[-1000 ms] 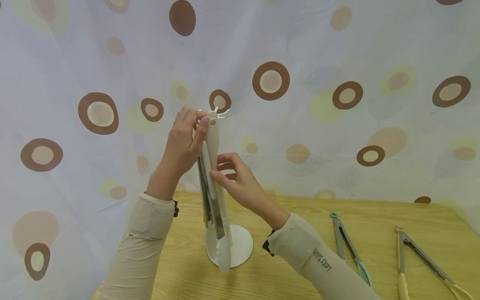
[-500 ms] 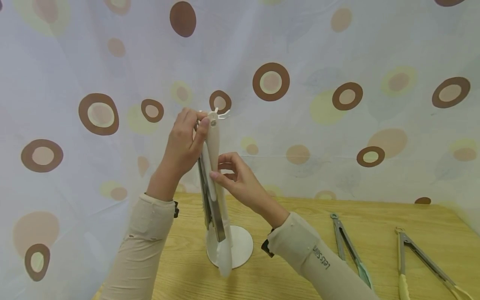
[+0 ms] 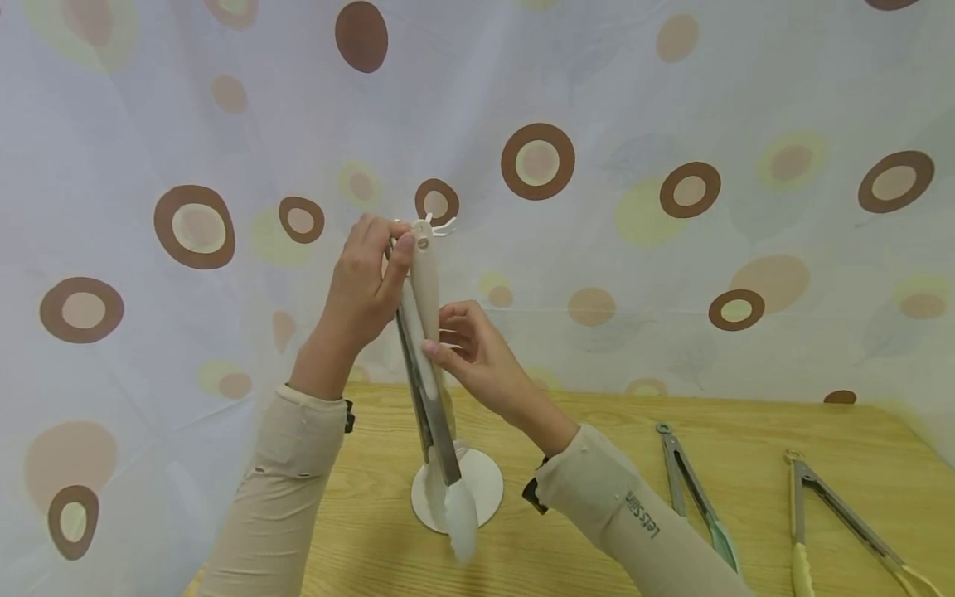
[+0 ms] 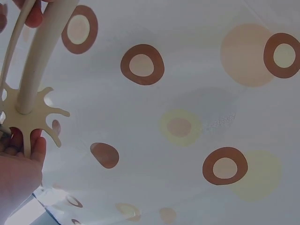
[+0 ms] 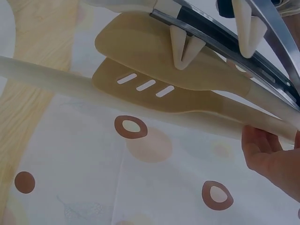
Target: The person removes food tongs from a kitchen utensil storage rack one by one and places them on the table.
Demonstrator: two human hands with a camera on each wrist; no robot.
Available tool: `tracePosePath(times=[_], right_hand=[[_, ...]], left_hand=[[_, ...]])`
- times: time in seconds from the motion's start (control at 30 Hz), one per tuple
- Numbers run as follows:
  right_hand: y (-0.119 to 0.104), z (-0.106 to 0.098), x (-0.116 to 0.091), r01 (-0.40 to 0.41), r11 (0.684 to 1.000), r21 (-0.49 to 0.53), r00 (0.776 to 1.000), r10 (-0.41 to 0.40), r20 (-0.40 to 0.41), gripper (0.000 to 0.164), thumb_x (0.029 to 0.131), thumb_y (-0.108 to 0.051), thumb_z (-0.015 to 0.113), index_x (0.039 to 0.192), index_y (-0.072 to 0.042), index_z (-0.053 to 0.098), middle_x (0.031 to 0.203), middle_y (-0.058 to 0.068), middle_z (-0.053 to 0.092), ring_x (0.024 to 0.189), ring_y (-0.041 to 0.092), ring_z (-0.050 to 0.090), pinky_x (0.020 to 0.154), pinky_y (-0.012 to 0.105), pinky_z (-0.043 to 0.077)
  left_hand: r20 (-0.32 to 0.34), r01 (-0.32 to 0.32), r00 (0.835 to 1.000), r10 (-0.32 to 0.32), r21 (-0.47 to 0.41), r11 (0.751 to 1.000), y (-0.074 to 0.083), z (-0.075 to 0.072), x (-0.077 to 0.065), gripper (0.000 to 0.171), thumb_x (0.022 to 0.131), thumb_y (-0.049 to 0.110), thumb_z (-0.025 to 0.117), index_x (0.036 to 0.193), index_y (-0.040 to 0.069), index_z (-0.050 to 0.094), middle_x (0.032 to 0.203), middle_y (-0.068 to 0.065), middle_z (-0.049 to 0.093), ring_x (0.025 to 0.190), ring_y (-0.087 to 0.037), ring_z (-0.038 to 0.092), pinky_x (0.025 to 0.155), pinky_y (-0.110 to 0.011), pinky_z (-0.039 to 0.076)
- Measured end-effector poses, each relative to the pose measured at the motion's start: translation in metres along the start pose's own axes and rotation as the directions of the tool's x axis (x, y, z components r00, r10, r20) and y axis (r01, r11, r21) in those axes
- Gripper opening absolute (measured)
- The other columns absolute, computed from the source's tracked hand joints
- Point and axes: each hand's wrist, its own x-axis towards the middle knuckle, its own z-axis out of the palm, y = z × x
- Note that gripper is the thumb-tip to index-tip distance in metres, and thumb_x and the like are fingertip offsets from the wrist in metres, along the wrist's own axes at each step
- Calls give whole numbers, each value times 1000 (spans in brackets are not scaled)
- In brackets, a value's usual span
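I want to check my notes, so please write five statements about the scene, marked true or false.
1. The left hand is higher than the right hand. True.
2. The green tongs and yellow tongs lie on the table. True.
3. The green tongs lie right of the yellow tongs. False: they lie left.
4. The left hand holds the yellow tongs. False: it holds the white tongs.
5. One spatula has three slots. True.

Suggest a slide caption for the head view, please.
Left hand high, right hand lower, at a stand with white tongs pointing down; green tongs and yellow tongs lie on the table.
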Motion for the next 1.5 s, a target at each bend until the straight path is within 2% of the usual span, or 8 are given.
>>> tracePosePath(times=[0.23,0.43,0.8,1.1,1.23,1.33,1.5], right_hand=[[4,-3,-1,22,999,35,1000,-21,-22,42,98,-6,54,136,-2,37,133,21,51,121,32,52,99,42,43],[4,-2,0,40,999,31,998,-38,-53,38,98,-1,50,134,1,38,129,24,53,119,33,53,97,40,45],[2,0,3,73,996,-59,993,-78,-91,42,97,1,50,138,5,40,127,24,54,118,33,53,96,42,46],[2,2,3,91,994,-60,991,-96,-94,40,97,3,49,136,7,43,130,23,52,119,34,53,98,41,45],[2,1,4,101,993,-53,988,-107,-112,37,98,3,47,135,7,43,128,24,54,116,33,55,94,40,47],[1,-2,5,105,994,-31,988,-107,-109,35,99,2,44,134,7,45,128,23,55,114,31,56,90,38,49],[-3,-5,4,94,995,10,994,-94,-51,35,100,-1,45,134,8,47,131,22,54,116,31,56,93,38,49]], left_hand=[[-7,-9,1000,9,0,1000,-1,0,1,64,102,52,26,100,-5,56,96,-21,51,87,-34,46,76,-44,39],[-6,-14,1000,14,0,1000,-2,0,1,64,103,51,26,100,-5,57,94,-20,50,85,-34,45,75,-43,39],[-5,-11,1000,11,-3,1000,-2,0,1,65,102,52,25,101,-5,57,94,-20,50,85,-33,45,75,-43,40],[2,-3,1000,3,-9,1000,-2,0,0,64,102,52,26,100,-4,57,94,-19,50,85,-32,45,75,-42,39],[-8,-7,1000,7,-9,1000,-1,0,0,62,103,50,27,100,-4,57,93,-19,50,85,-33,45,75,-42,39],[-13,-14,1000,14,-8,1000,-2,0,0,61,103,49,28,100,-5,57,92,-19,50,85,-33,45,76,-42,39],[-10,-13,1000,13,-9,1000,-1,1,0,63,103,51,26,99,-4,57,91,-18,49,84,-32,44,75,-42,38]])
